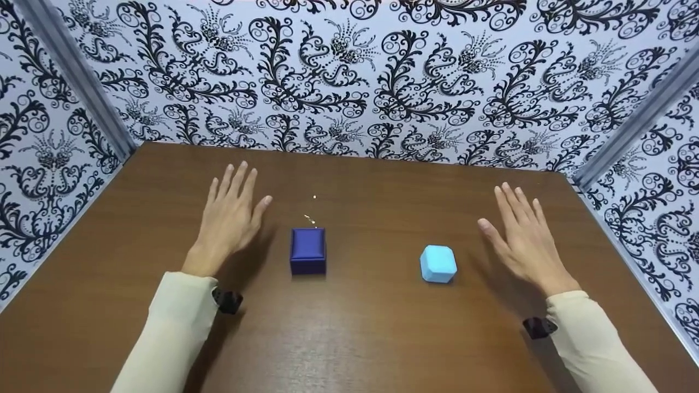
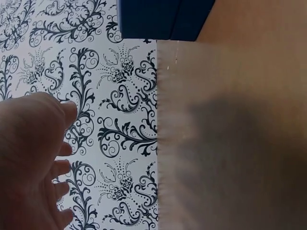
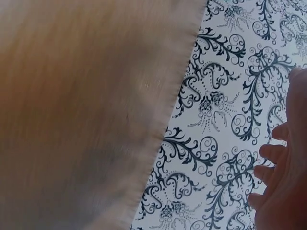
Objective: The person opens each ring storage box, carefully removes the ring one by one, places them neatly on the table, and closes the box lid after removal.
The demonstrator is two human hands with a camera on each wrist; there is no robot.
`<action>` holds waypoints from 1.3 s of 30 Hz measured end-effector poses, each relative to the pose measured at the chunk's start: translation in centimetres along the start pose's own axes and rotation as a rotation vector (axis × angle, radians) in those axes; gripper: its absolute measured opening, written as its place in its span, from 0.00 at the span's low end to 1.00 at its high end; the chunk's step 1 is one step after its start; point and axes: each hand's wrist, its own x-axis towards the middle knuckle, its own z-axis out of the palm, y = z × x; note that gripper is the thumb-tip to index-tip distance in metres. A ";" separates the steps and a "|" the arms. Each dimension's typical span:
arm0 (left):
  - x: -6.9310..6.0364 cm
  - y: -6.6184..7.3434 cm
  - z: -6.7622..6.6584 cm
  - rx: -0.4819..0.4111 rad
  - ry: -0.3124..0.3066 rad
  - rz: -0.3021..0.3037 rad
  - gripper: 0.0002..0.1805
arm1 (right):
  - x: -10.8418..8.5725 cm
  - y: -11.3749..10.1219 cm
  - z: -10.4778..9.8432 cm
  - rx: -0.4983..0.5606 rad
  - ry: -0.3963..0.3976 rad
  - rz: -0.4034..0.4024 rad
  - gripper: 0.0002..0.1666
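A dark blue jewelry box (image 1: 308, 251), closed, stands left of the middle of the table. Just behind it lie a thin shiny gold-coloured piece (image 1: 310, 219) and a tiny bright speck (image 1: 314, 196), both too small to make out. To the right sits a light blue rounded box (image 1: 438, 263), also closed. My left hand (image 1: 226, 218) is held over the table left of the dark blue box, fingers straight, holding nothing. Right of the light blue box, my right hand (image 1: 524, 245) is likewise outstretched and holds nothing. The left wrist view shows the dark blue box (image 2: 163, 19) at its top edge.
The brown wooden table (image 1: 360, 338) is bounded at the back and sides by white panels (image 1: 349, 82) with black scroll patterns. Grey corner posts (image 1: 76, 76) stand at the back left and back right. A black wrist device (image 1: 227, 301) shows at the left cuff, another (image 1: 538, 327) at the right.
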 end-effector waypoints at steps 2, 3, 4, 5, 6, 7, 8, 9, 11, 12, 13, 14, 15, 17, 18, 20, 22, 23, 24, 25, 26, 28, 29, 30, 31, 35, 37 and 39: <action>-0.3 0.0 0.2 -0.051 -0.022 0.006 0.34 | -0.1 -0.4 0.0 0.020 0.006 -0.007 0.42; -0.4 0.1 0.3 -0.077 -0.031 0.010 0.33 | -0.2 -0.6 0.0 0.033 0.007 -0.010 0.42; -0.5 0.1 0.5 -0.105 -0.037 0.014 0.33 | -0.3 -0.8 0.0 0.044 0.006 -0.011 0.41; -0.7 0.1 0.6 -0.135 -0.044 0.017 0.33 | -0.4 -1.0 0.0 0.055 0.007 -0.013 0.41; -0.8 0.2 0.7 -0.166 -0.050 0.019 0.32 | -0.4 -1.2 0.0 0.066 0.006 -0.015 0.41; -1.0 0.2 0.8 -0.197 -0.057 0.021 0.32 | -0.5 -1.4 0.0 0.077 0.005 -0.015 0.40; -1.1 0.2 0.9 -0.223 -0.064 0.020 0.32 | -0.6 -1.6 0.0 0.088 0.002 -0.013 0.40; -1.3 0.2 1.0 -0.253 -0.074 0.018 0.32 | -0.7 -1.8 0.0 0.099 0.001 -0.011 0.40; -1.5 0.3 1.3 -0.321 -0.099 0.004 0.32 | -0.8 -2.3 0.0 0.117 -0.002 -0.008 0.38; -1.6 0.3 1.4 -0.362 -0.115 -0.006 0.32 | -0.8 -2.5 -0.1 0.127 -0.006 -0.005 0.38; -1.7 0.4 1.5 -0.408 -0.131 -0.015 0.32 | -0.9 -2.8 -0.1 0.137 -0.007 -0.003 0.38; -1.8 0.4 1.6 -0.453 -0.149 -0.022 0.33 | -0.9 -3.1 -0.1 0.147 -0.010 -0.002 0.37; -1.9 0.5 1.8 -0.501 -0.166 -0.026 0.33 | -1.0 -3.3 -0.1 0.153 -0.013 -0.004 0.37; -2.0 0.5 2.0 -0.586 -0.207 -0.033 0.33 | -1.0 -3.9 -0.1 0.164 -0.022 -0.008 0.36; -2.1 0.6 2.1 -0.622 -0.229 -0.035 0.33 | -1.0 -4.1 -0.1 0.169 -0.028 -0.011 0.36; -2.2 0.7 2.3 -0.669 -0.272 -0.037 0.34 | -1.0 -4.6 0.0 0.174 -0.040 -0.018 0.36; -2.3 0.8 2.5 -0.696 -0.309 -0.039 0.34 | -1.0 -5.1 0.1 0.180 -0.051 -0.024 0.36; -2.4 0.9 2.6 -0.705 -0.325 -0.041 0.34 | -0.9 -5.3 0.1 0.182 -0.057 -0.028 0.36; -2.5 0.9 2.7 -0.711 -0.339 -0.039 0.35 | -0.9 -5.5 0.2 0.184 -0.062 -0.031 0.36; -2.6 0.9 2.7 -0.714 -0.352 -0.034 0.36 | -0.9 -5.8 0.3 0.185 -0.067 -0.036 0.36; -2.6 0.9 2.8 -0.717 -0.364 -0.029 0.37 | -0.8 -6.0 0.4 0.186 -0.072 -0.040 0.36; -2.8 0.9 3.0 -0.716 -0.385 -0.019 0.39 | -0.7 -6.5 0.6 0.185 -0.078 -0.054 0.36; -2.9 1.0 3.1 -0.719 -0.396 -0.017 0.41 | -0.7 -6.8 0.7 0.184 -0.079 -0.064 0.36; -3.0 1.0 3.1 -0.716 -0.404 -0.009 0.43 | -0.6 -7.0 0.8 0.185 -0.082 -0.073 0.36; -3.0 1.0 3.2 -0.709 -0.409 0.000 0.45 | -0.5 -7.3 0.9 0.187 -0.083 -0.083 0.35; -3.2 1.0 3.5 -0.684 -0.420 0.027 0.51 | -0.2 -8.3 1.5 0.204 -0.084 -0.133 0.36; -3.3 1.1 3.6 -0.680 -0.424 0.037 0.52 | 0.0 -8.7 1.8 0.217 -0.083 -0.153 0.36; -3.3 1.2 3.7 -0.692 -0.430 0.038 0.53 | 0.1 -9.2 2.1 0.226 -0.083 -0.170 0.37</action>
